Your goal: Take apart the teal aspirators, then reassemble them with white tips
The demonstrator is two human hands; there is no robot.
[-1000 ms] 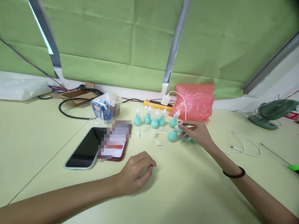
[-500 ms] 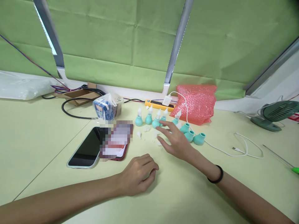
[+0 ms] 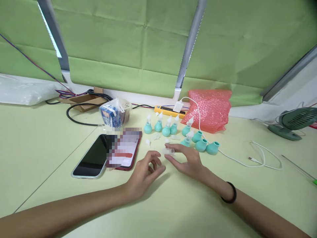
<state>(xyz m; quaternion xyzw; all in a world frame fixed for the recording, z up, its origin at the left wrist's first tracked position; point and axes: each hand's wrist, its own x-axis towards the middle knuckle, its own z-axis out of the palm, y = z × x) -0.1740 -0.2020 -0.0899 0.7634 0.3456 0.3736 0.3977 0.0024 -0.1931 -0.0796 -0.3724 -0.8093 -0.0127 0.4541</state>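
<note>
Between the thumb and forefinger of my right hand (image 3: pixel 187 160) is a small clear plastic piece (image 3: pixel 168 151). My left hand (image 3: pixel 146 172) is just to the left, its fingers curled but apart, with nothing seen in them. Beyond the hands stand several teal bulbs with clear pointed tips, one of them a teal bulb (image 3: pixel 148 128) at the left end. To the right are three teal bulbs without tips, among them an open teal bulb (image 3: pixel 212 148). Loose clear pieces lie nearer me, such as a clear piece (image 3: pixel 156 136) and a small white tip (image 3: pixel 148 142).
A black-screened phone (image 3: pixel 91 158) and a red-cased phone (image 3: pixel 128 155) lie at the left. Behind are a bagged blue pack (image 3: pixel 111 115), a yellow power strip (image 3: pixel 168 111) and a pink bubble-wrap bag (image 3: pixel 210 109). A white cable (image 3: pixel 237 161) and green fan (image 3: pixel 294 122) are at the right.
My right hand has drawn back from the teal bulbs toward me and now has a clear piece between its fingertips. My left hand has lifted and opened its fingers.
</note>
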